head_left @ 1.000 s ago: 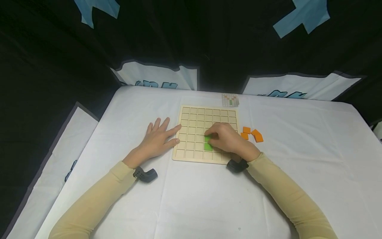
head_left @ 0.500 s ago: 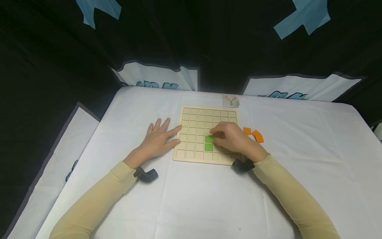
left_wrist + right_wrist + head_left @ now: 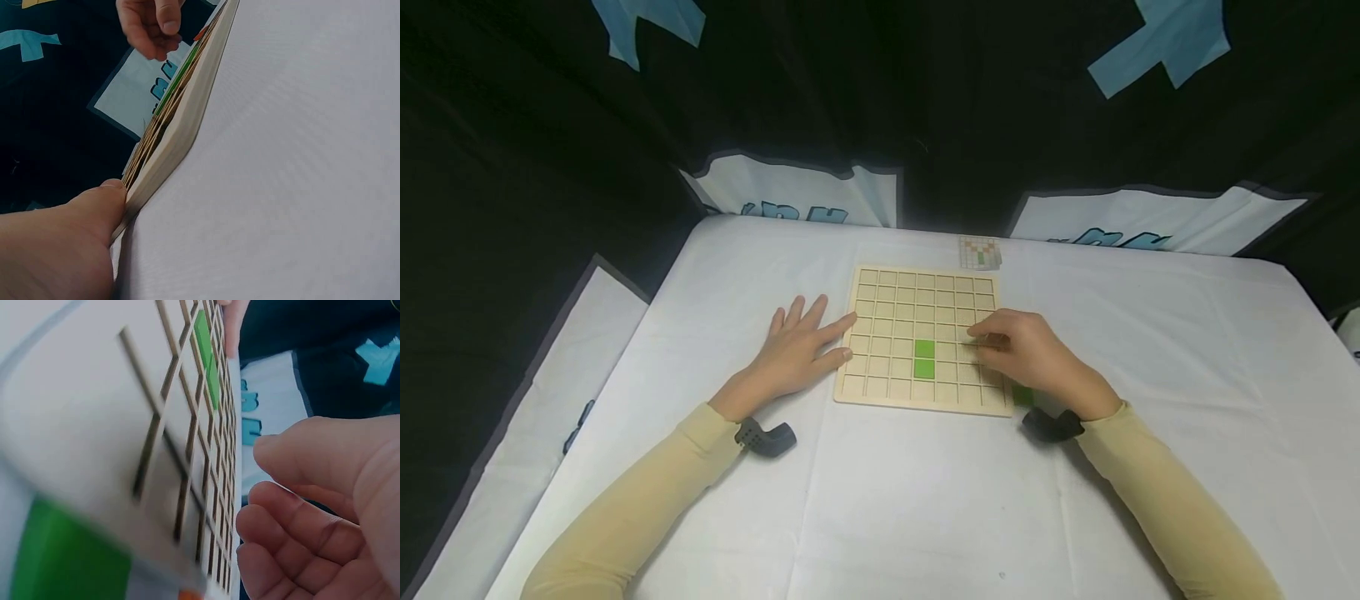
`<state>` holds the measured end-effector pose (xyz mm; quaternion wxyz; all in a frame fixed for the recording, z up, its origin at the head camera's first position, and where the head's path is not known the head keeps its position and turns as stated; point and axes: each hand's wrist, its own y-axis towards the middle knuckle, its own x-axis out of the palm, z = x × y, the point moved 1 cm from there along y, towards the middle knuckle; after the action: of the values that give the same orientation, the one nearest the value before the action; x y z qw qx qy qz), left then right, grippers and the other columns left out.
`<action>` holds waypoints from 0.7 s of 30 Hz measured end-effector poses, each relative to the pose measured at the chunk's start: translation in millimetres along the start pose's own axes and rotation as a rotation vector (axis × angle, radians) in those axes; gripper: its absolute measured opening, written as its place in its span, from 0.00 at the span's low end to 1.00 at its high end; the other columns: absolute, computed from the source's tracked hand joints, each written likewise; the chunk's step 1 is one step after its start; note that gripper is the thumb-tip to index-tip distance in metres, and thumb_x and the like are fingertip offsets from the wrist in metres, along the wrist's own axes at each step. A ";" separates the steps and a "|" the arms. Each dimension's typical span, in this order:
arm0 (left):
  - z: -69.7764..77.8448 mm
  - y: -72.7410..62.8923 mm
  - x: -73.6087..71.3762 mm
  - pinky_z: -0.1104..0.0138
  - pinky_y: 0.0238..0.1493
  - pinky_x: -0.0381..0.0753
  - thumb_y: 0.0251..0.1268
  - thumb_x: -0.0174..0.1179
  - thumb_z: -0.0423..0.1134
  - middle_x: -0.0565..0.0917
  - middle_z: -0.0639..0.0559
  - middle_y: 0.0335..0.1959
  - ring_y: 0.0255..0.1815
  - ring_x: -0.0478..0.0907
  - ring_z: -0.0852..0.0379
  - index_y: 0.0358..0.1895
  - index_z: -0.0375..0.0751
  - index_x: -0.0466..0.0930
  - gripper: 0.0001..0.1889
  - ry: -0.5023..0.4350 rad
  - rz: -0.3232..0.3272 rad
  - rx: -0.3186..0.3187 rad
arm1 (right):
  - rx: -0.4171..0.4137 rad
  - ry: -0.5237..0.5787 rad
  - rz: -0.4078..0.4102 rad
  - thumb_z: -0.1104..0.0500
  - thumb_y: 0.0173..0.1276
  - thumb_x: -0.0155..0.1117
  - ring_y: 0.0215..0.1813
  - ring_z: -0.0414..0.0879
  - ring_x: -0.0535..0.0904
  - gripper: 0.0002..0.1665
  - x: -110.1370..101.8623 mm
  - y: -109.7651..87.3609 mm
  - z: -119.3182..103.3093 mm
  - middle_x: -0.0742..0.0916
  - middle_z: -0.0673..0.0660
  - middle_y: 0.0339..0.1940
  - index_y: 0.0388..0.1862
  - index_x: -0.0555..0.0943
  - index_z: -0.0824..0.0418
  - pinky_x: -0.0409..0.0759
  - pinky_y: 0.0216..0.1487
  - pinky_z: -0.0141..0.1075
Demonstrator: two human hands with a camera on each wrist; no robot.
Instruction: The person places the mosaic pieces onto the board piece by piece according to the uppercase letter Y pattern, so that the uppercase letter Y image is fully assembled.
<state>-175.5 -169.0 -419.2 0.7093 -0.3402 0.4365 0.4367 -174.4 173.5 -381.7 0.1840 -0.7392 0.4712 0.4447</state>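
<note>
A light wooden grid board (image 3: 880, 388) lies on the white table. Two green squares (image 3: 924, 369) fill neighbouring cells, one above the other, near its middle. My left hand (image 3: 793, 354) lies flat with spread fingers, its index finger and thumb touching the board's left edge. Over the right part of the board hovers my right hand (image 3: 1033, 350), fingers loosely bent. Nothing shows between its thumb and fingers (image 3: 265, 525) in the right wrist view. Beside the board's lower right corner, partly under that hand, is another green piece (image 3: 1022, 395). A bit of orange piece (image 3: 189, 594) shows past the board's edge.
A small card (image 3: 980, 252) with a printed grid pattern in orange and green lies behind the board. Dark curtains (image 3: 880, 100) with blue tape strips hang beyond the table (image 3: 895, 500). Each wrist wears a black camera mount (image 3: 766, 438).
My right hand has drawn back to the right, off the green squares, which are now fully visible. It now covers the orange pieces in the head view. The left hand has not moved.
</note>
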 end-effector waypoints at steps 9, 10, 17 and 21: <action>0.6 -0.1 -1.6 0.32 0.79 0.31 0.78 0.49 0.59 0.45 0.33 0.84 0.83 0.33 0.26 0.80 0.57 0.59 0.32 -0.002 -0.004 -0.010 | 0.028 -0.022 0.025 0.70 0.63 0.68 0.47 0.55 0.86 0.15 -12.8 -25.2 16.3 0.90 0.63 0.47 0.49 0.88 0.67 0.86 0.49 0.49; 0.5 -0.1 -1.6 0.32 0.79 0.31 0.78 0.49 0.59 0.46 0.33 0.84 0.83 0.33 0.26 0.80 0.57 0.59 0.32 -0.002 -0.004 -0.011 | 0.025 -0.027 0.029 0.70 0.62 0.69 0.47 0.55 0.87 0.15 -13.5 -27.8 18.1 0.90 0.63 0.47 0.48 0.88 0.67 0.86 0.50 0.49; -0.7 0.5 -0.1 0.31 0.79 0.32 0.78 0.49 0.59 0.46 0.32 0.84 0.83 0.34 0.25 0.80 0.57 0.60 0.32 0.000 0.006 -0.010 | 0.005 -0.060 0.059 0.72 0.58 0.70 0.40 0.47 0.83 0.16 -16.0 -42.7 26.2 0.91 0.58 0.41 0.46 0.89 0.65 0.84 0.45 0.43; -0.2 0.8 0.6 0.30 0.78 0.33 0.78 0.49 0.59 0.47 0.31 0.83 0.83 0.35 0.24 0.80 0.57 0.61 0.32 0.001 0.010 -0.004 | 0.038 -0.062 0.044 0.71 0.58 0.72 0.43 0.50 0.85 0.16 -16.7 -49.8 27.0 0.91 0.59 0.43 0.46 0.89 0.64 0.84 0.48 0.47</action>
<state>-176.2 -168.7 -419.9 0.7062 -0.3397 0.4375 0.4410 -147.3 225.4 -389.6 0.2026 -0.7110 0.4897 0.4622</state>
